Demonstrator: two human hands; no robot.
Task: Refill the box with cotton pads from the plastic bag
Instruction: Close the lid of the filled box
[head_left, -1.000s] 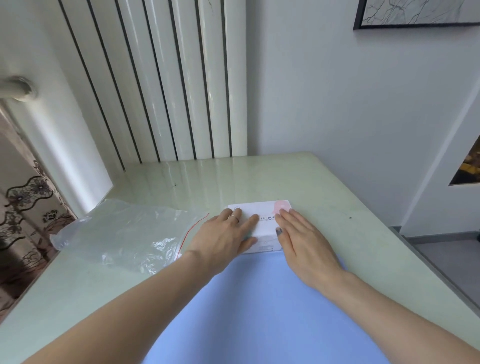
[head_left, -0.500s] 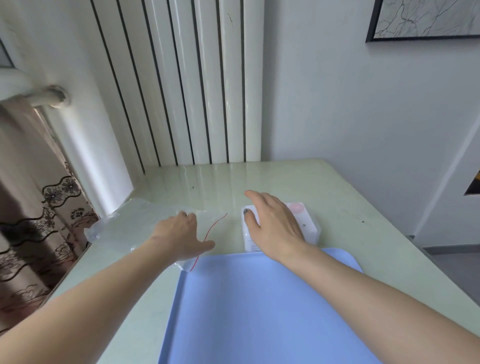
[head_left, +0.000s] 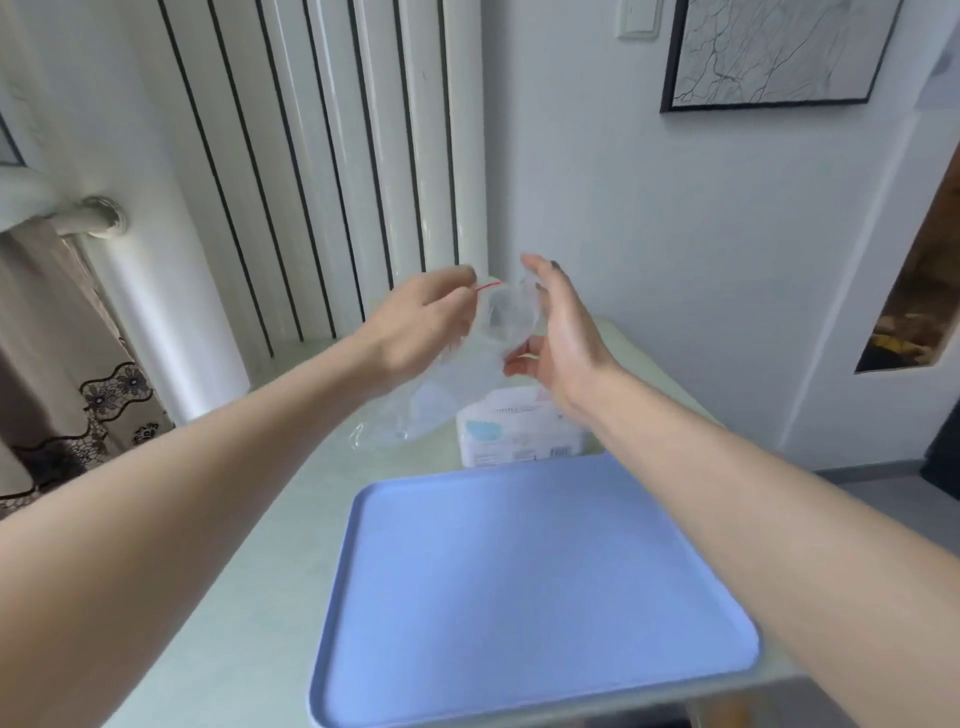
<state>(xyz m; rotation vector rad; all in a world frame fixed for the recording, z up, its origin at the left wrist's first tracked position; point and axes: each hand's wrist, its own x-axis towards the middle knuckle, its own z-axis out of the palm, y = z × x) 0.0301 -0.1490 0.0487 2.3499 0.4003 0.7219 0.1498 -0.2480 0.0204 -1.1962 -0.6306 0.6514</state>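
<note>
Plastic bag (head_left: 457, 379): thin, clear, crinkled film, showing glossy. Box (head_left: 519, 431): printed white card. Tray (head_left: 519, 597): matt blue plastic, lying smooth. Table (head_left: 249, 597): reflecting glossy pale green.
</note>
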